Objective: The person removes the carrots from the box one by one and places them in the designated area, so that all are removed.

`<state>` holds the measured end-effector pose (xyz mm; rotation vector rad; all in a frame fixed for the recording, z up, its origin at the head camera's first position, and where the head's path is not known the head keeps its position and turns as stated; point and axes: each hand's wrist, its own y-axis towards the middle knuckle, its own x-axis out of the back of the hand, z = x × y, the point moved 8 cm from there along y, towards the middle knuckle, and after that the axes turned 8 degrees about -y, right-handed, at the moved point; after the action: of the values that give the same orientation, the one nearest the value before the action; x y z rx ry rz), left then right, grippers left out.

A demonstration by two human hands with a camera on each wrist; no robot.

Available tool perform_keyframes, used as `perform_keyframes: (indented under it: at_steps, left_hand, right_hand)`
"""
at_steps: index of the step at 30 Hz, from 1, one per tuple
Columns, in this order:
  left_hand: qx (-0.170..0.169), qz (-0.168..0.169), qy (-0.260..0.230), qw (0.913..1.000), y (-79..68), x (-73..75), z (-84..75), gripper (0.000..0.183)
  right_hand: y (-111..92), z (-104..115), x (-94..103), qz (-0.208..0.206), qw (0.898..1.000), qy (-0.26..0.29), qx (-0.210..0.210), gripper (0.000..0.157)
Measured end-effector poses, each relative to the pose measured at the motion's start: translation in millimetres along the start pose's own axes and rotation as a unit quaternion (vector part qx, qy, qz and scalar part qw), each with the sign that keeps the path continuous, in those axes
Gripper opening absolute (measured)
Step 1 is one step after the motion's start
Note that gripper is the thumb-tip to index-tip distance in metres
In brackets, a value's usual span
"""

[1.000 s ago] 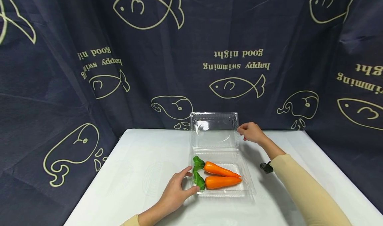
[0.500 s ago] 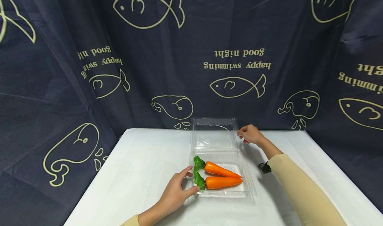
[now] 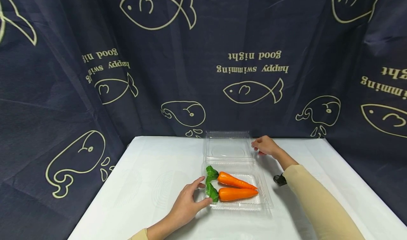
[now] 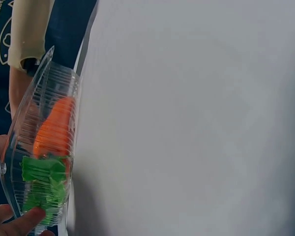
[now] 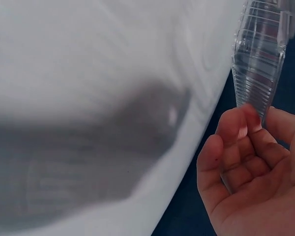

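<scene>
Apparently to steady the clamshell container [image 3: 239, 204], the left hand [image 3: 187, 202] rests spread against it, beside two carrots [image 3: 237, 194]; the right hand [image 3: 265, 145] pinches the lid [image 3: 228, 148].

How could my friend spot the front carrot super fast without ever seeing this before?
On the white table, find the clear plastic box with its lid open. Inside, look for the carrot farther from that lid. It lies nearly straight across the box, while the other carrot, behind it, slants.
</scene>
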<state>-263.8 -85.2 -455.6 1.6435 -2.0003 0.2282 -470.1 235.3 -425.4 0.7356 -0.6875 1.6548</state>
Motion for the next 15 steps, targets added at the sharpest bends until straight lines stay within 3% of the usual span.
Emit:
perform_keyframes:
  at_steps: [15]
  left_hand:
    - [0.003, 0.008, -0.001, 1.0000, -0.4, -0.1, -0.9, 0.078]
  right_hand:
    - [0, -7, -12.3, 0.005, 1.000, 0.000, -0.009, 0.032]
